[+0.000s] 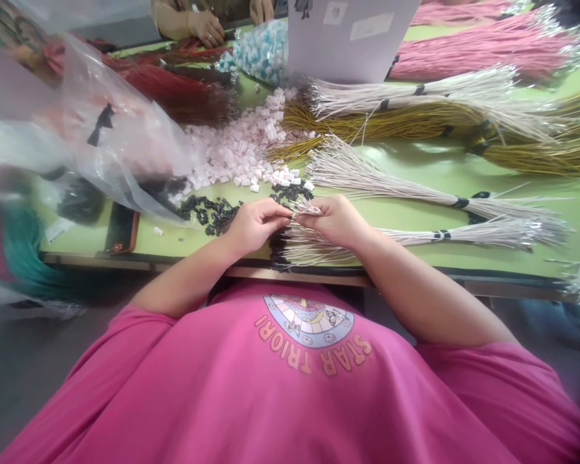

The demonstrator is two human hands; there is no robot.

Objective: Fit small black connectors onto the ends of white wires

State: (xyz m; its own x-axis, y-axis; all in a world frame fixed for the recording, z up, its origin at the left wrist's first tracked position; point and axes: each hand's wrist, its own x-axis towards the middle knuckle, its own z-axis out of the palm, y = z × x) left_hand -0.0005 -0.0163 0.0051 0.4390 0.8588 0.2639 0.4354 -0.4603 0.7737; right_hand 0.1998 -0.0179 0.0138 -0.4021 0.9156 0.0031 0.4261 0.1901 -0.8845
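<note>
My left hand (256,224) is curled at the near edge of the green table (415,161), its fingertips pinched together against a small dark part I cannot make out. My right hand (336,219) faces it, closed round a fan of thin white wires (303,207) with metal tips. The two hands almost touch. Under them lies a bundle of white wires (314,248) with a black end. A heap of small black connectors (210,211) is just left of my left hand.
Pale pink connectors (244,151) are piled behind the hands. White (415,190), yellow (391,122), pink (483,45) and red (174,90) wire bundles cover the table. Clear plastic bags (116,142) stand at left. A phone (122,229) lies near the edge. Another person's hand (205,27) rests at the back.
</note>
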